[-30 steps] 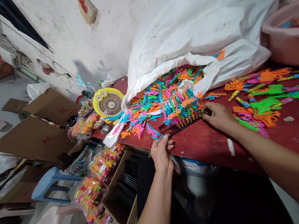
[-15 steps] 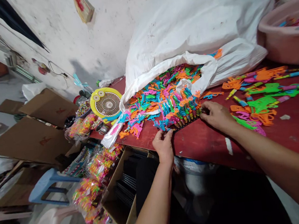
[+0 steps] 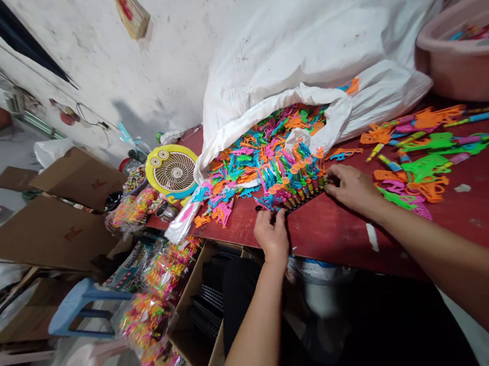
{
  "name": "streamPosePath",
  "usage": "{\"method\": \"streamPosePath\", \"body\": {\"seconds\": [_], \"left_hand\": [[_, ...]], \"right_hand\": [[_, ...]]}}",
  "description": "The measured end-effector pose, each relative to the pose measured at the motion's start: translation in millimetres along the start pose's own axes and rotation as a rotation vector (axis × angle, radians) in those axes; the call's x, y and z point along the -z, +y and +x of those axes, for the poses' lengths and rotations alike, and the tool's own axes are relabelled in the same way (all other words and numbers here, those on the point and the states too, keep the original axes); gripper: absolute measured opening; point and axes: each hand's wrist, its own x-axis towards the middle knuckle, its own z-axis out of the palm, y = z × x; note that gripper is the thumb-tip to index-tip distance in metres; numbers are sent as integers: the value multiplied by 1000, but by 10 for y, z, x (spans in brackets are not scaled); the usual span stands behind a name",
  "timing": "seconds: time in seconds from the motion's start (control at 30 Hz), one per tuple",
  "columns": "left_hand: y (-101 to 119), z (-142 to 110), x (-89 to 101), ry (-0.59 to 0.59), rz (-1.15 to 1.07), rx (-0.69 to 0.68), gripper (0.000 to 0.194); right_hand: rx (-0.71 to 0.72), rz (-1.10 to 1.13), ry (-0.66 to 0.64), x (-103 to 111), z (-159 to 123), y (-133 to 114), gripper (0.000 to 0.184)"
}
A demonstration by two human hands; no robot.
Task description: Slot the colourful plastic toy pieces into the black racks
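A black rack (image 3: 299,200) lined with colourful small plastic toys (image 3: 300,178) lies on the red table (image 3: 345,230) near its front edge. My left hand (image 3: 273,235) grips the rack's left end, fingers curled over it. My right hand (image 3: 350,186) rests at the rack's right end, fingers bent against it. Behind the rack, a big white sack (image 3: 313,53) lies open, spilling a heap of bright plastic pieces (image 3: 259,158).
More toy parts (image 3: 425,158) lie right of my right hand. A pink basin (image 3: 458,55) stands at the far right. A yellow fan (image 3: 172,170) sits at the table's left end. Below are cardboard boxes (image 3: 52,226), a blue stool (image 3: 82,305) and bagged toys (image 3: 152,297).
My left hand has moved from the table's front edge up to the rack's left end. The bare left part of the rack has filled with toys or slid under the heap.
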Motion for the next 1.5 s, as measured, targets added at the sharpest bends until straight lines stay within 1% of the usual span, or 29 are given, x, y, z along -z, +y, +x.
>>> {"method": "streamPosePath", "body": {"seconds": [0.1,0.2,0.3,0.53,0.67,0.77,0.87,0.97,1.07,1.13,1.2,1.3,1.37,1.4,1.47,1.5], "left_hand": [[46,11,33,-28,150,-67,17],[82,46,56,-68,306,-104,20],[85,98,40,-105,375,-116,19],[-13,162,-49,-117,328,-102,23],[-51,153,-23,-142,243,-198,16],[-60,121,-5,-132,228,-250,17],[-53,106,-1,-133,244,-240,19],[-34,130,-3,-166,266,-187,18],[-4,172,-2,-218,355,-111,23],[23,195,6,-240,423,-87,27],[51,212,24,-248,472,-94,31],[80,231,56,-226,488,-116,31],[87,244,72,-214,455,-105,30],[90,250,78,-220,438,-93,30],[102,256,85,-249,419,-67,31],[114,251,87,-266,416,-60,31]], "right_hand": [[3,-8,3,-1,-4,0,8],[18,-15,6,-2,-9,-2,8],[36,-4,11,1,-12,-6,7],[35,22,2,22,-11,-12,8],[38,38,1,30,-14,-5,5],[44,44,5,21,-13,17,4],[50,35,-1,5,-11,46,4],[59,15,1,-6,-14,65,5],[84,-12,10,-16,-20,70,6],[99,-21,17,-30,-19,76,8],[89,7,34,-43,-16,92,15],[12,152,51,-12,-31,105,34],[-40,229,70,70,-90,49,39],[-46,224,92,125,-142,-12,39],[6,97,164,236,-289,-206,38],[60,54,168,277,-378,-330,35]]}}
